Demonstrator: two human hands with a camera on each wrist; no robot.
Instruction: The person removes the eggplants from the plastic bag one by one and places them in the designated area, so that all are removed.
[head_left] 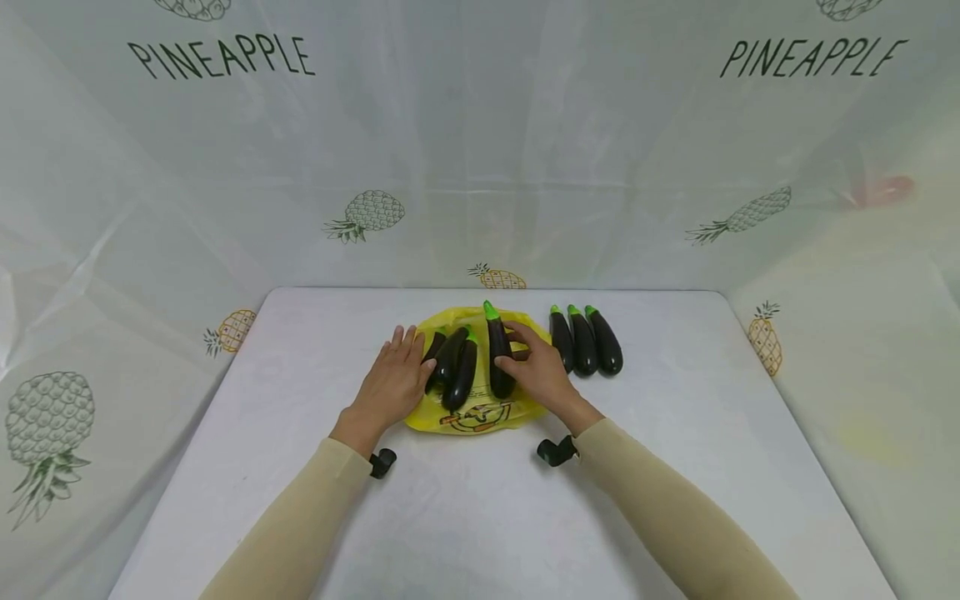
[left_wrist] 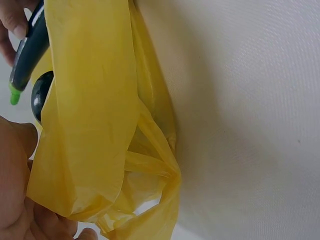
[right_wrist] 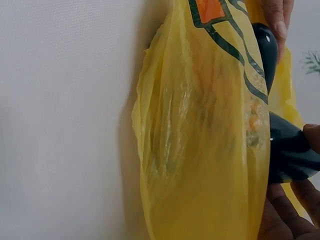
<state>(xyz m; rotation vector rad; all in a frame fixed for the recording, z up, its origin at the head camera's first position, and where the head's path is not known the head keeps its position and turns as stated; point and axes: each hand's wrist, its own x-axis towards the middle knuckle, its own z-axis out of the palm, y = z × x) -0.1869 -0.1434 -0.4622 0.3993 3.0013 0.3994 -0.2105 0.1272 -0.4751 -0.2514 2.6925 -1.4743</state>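
Note:
A yellow plastic bag [head_left: 491, 417] with a printed drawing lies on the table. My right hand [head_left: 540, 367] pinches a dark eggplant [head_left: 497, 354] between thumb and fingers, over the right half of the bag, its green stem end pointing away from me. In the right wrist view, the bag's wall partly hides this held eggplant [right_wrist: 290, 145]. Side by side at the bag's left lie three more eggplants [head_left: 462, 375]. My left hand [head_left: 397, 375] rests along the bag's left edge with its fingers straight, thumb beside the nearest eggplant.
Three eggplants [head_left: 583, 343] with green stem ends lie in a row on the white table [head_left: 450, 517], right of the bag. Behind and at the sides hangs a pale sheet [head_left: 517, 150] printed with pineapples. Small black devices [head_left: 555, 452] sit at both wrists.

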